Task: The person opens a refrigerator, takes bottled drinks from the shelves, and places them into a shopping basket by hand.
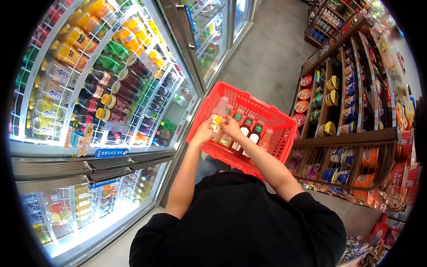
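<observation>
Over the left side of a red shopping basket (283, 118), a bottle (216, 120) with a pale pinkish top and a white-and-yellow label stands nearly upright. My left hand (204, 134) is closed round its near left side. My right hand (230, 128) has its fingers bent against the bottle's right side, partly hiding it. Inside the basket, several bottles lean in a row: green-capped ones (237, 116), dark ones with white labels (255, 135), and a pinkish one (265, 139) at the right end. The held bottle's base is hidden.
On the left stands a lit drinks fridge with wire shelves (84, 75) full of bottles. A lower glass-fronted cooler (102, 200) sits beneath it. To the right is a rack (351, 138) of cup noodles and packets. Grey floor (258, 53) runs between them.
</observation>
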Available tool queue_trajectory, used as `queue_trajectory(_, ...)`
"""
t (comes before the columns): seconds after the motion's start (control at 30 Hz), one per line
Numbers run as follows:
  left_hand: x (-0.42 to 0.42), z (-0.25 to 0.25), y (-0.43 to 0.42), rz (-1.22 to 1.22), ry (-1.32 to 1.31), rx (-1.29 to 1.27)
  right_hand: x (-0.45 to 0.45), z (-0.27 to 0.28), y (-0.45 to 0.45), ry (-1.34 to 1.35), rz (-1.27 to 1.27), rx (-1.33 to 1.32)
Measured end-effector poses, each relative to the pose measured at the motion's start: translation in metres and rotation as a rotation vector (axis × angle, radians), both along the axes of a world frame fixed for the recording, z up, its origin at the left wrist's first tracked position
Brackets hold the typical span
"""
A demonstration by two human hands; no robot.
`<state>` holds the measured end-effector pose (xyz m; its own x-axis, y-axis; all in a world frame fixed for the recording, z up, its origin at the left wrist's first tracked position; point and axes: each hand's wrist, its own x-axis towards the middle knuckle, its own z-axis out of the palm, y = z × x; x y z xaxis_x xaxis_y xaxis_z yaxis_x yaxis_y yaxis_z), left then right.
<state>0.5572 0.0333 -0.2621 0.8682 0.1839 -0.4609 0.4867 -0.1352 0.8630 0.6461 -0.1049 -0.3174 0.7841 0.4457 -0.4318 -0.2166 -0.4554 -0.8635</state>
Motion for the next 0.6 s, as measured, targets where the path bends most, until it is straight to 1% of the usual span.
queue_trajectory(0.07, -0.008, -0.006, 0.003, 0.002, 0.009, 0.043, -0.004, 0.018, -0.004, 0.171, 0.020, 0.068)
queue_trajectory(0.13, -0.018, -0.001, 0.002, 0.038, 0.015, 0.052, -0.005, 0.009, -0.010, 0.162, 0.010, 0.090)
queue_trajectory(0.17, -0.022, -0.007, 0.003, 0.045, 0.012, 0.056, -0.003, 0.006, -0.013, 0.148, -0.006, 0.115)
queue_trajectory(0.23, -0.024, -0.012, 0.000, 0.123, -0.057, 0.091, -0.001, 0.023, -0.023, 0.112, 0.004, 0.107)
queue_trajectory(0.27, -0.026, -0.014, -0.001, 0.126, -0.066, 0.095, -0.001, 0.031, -0.029, 0.110, -0.032, 0.169)
queue_trajectory(0.33, -0.031, 0.035, -0.016, 0.226, -0.157, 0.076, 0.004, 0.032, -0.039, 0.094, -0.059, 0.260)
queue_trajectory(0.37, -0.033, 0.043, -0.021, 0.231, -0.159, 0.075, 0.006, 0.040, -0.044, 0.093, -0.053, 0.259)
queue_trajectory(0.43, -0.038, 0.053, -0.029, 0.425, -0.303, -0.074, 0.008, 0.063, -0.051, 0.049, -0.023, 0.342)
queue_trajectory(0.47, -0.043, 0.057, -0.032, 0.461, -0.363, -0.015, 0.009, 0.064, -0.052, 0.028, -0.019, 0.424)
queue_trajectory(0.5, -0.049, 0.059, -0.035, 0.476, -0.355, -0.016, 0.007, 0.076, -0.052, 0.058, -0.020, 0.450)
queue_trajectory(0.57, -0.064, 0.061, -0.040, 0.649, -0.470, -0.076, 0.001, 0.090, -0.053, 0.011, -0.015, 0.544)
queue_trajectory(0.6, -0.072, 0.065, -0.045, 0.713, -0.514, -0.079, -0.005, 0.104, -0.051, -0.064, -0.020, 0.591)
